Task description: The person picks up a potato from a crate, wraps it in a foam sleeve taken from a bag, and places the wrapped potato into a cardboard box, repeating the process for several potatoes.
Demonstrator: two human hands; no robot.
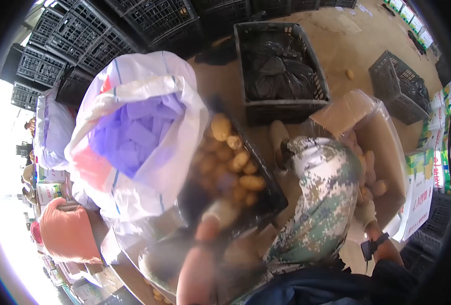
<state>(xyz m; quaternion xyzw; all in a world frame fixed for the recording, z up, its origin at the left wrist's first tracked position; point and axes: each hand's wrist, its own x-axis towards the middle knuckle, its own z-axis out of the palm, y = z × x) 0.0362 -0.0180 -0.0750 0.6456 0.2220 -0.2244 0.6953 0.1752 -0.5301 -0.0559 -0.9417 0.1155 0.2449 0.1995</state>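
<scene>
My left hand (221, 212), in a pale glove, reaches over a black crate (273, 201) of potatoes (221, 127). Motion smears its fingers, so I cannot see whether they hold anything. A faint purplish blur shows among the potatoes just beyond them. My right hand (366, 211), gloved too, is at the near side of an open cardboard box (390, 152), close to the potatoes (379, 187) inside. My camouflage-clad knee (319, 188) partly hides that hand, and its fingers cannot be made out. A large white sack (184, 152) stands left of the crate, full of purple foam-like pieces (139, 129).
A black crate (286, 104) lined with a black bag stands ahead, and another crate (398, 86) sits farther right. One potato (349, 74) lies on the floor. Stacked crates (83, 35) line the back left. A person in orange (68, 231) is at the left.
</scene>
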